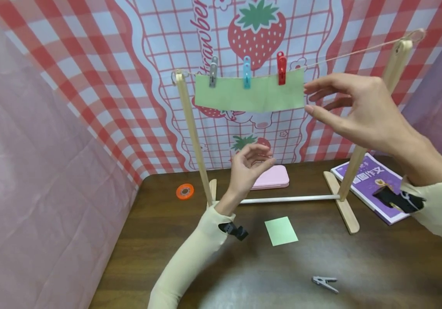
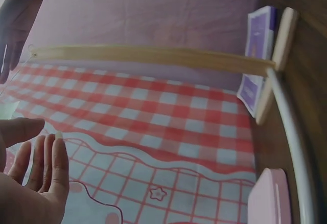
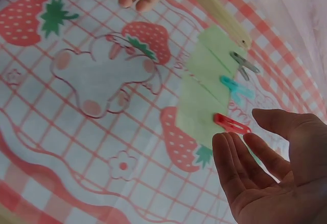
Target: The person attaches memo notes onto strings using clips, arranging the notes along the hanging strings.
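Three clothespins, a grey one [image 1: 213, 72], a blue one [image 1: 247, 72] and a red one [image 1: 281, 68], clip a row of pale green paper [image 1: 249, 96] to a string [image 1: 352, 54]. Lines across the paper look like seams between square notes. Just off the row's right edge is my right hand [image 1: 367, 109], thumb and fingers loosely bent and apart, nothing between them; whether a fingertip touches the edge I cannot tell. Lower down, my left hand [image 1: 249, 169] hovers with relaxed fingers and holds nothing. A loose green square note [image 1: 281, 231] and a grey clothespin [image 1: 325, 283] lie on the table.
Wooden posts [image 1: 191, 128] on flat feet [image 1: 342, 204] carry the string, joined low down by a white rod [image 1: 290, 199]. Behind the rod lies a pink case [image 1: 276, 177]. An orange ring-shaped item [image 1: 184, 191] is left, a purple book [image 1: 371, 182] right. A strawberry-print cloth [image 1: 159, 128] hangs behind.
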The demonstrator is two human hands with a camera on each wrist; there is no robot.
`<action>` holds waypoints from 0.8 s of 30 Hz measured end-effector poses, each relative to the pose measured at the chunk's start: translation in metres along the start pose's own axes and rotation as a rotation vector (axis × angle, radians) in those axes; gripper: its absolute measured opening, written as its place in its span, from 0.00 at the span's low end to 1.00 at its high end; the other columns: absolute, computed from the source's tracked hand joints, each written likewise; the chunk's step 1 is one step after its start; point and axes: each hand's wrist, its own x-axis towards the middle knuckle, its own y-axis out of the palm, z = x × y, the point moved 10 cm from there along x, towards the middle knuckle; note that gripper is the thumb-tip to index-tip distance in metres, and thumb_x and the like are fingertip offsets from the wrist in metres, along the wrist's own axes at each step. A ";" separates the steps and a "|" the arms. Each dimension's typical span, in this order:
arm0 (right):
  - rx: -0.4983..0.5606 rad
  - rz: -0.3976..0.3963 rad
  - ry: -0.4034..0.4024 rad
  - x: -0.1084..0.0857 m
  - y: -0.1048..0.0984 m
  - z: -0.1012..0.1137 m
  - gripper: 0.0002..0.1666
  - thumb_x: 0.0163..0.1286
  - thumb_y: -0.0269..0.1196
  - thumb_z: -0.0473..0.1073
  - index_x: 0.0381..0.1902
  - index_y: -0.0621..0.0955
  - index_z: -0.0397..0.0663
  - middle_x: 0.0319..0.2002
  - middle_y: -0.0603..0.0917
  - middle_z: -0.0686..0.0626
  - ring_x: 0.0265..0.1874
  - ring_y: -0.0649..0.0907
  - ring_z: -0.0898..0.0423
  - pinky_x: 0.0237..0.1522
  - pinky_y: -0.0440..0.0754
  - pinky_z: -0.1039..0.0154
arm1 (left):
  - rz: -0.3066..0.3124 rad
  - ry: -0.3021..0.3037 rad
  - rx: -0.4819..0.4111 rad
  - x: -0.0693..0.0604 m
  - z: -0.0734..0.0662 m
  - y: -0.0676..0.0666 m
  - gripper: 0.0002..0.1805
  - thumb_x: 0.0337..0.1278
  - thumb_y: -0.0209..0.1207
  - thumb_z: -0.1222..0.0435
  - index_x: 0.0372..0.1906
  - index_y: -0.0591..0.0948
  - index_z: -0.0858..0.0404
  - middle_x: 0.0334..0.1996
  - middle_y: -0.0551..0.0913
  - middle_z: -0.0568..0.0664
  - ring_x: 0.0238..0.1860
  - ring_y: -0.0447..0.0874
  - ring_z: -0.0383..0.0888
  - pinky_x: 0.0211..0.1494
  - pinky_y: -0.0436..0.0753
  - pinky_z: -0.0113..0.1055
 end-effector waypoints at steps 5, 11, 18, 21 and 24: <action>0.000 0.039 -0.002 -0.017 0.011 -0.011 0.24 0.66 0.74 0.37 0.60 0.84 0.46 0.51 0.90 0.46 0.38 0.78 0.85 0.46 0.75 0.91 | 0.055 -0.045 0.100 -0.012 0.007 -0.001 0.19 0.59 0.69 0.76 0.55 0.80 0.73 0.49 0.85 0.72 0.42 0.88 0.34 0.54 0.91 0.42; -0.030 0.084 -0.003 -0.048 0.029 -0.034 0.25 0.60 0.77 0.34 0.57 0.85 0.45 0.47 0.91 0.47 0.37 0.80 0.81 0.43 0.75 0.91 | 0.084 -0.088 0.175 -0.026 0.014 -0.011 0.20 0.59 0.71 0.73 0.56 0.80 0.69 0.48 0.87 0.66 0.42 0.88 0.39 0.52 0.91 0.49; -0.029 0.140 0.052 -0.085 0.055 -0.058 0.29 0.55 0.81 0.37 0.56 0.85 0.49 0.40 0.92 0.52 0.34 0.90 0.61 0.38 0.78 0.88 | 0.170 -0.145 0.312 -0.046 0.030 -0.015 0.25 0.57 0.73 0.71 0.59 0.80 0.65 0.50 0.86 0.64 0.45 0.90 0.54 0.49 0.91 0.42; -0.002 0.149 0.045 -0.098 0.066 -0.063 0.28 0.54 0.81 0.35 0.54 0.85 0.47 0.40 0.91 0.54 0.35 0.88 0.64 0.38 0.81 0.85 | 0.227 -0.183 0.381 -0.056 0.040 -0.013 0.27 0.56 0.74 0.69 0.61 0.79 0.64 0.52 0.86 0.63 0.46 0.90 0.56 0.47 0.90 0.34; 0.031 0.170 0.027 -0.113 0.077 -0.067 0.29 0.53 0.80 0.33 0.53 0.85 0.46 0.39 0.91 0.54 0.34 0.85 0.71 0.34 0.83 0.81 | 0.295 -0.223 0.443 -0.067 0.051 -0.010 0.30 0.56 0.75 0.68 0.63 0.78 0.63 0.53 0.86 0.61 0.49 0.89 0.57 0.45 0.89 0.29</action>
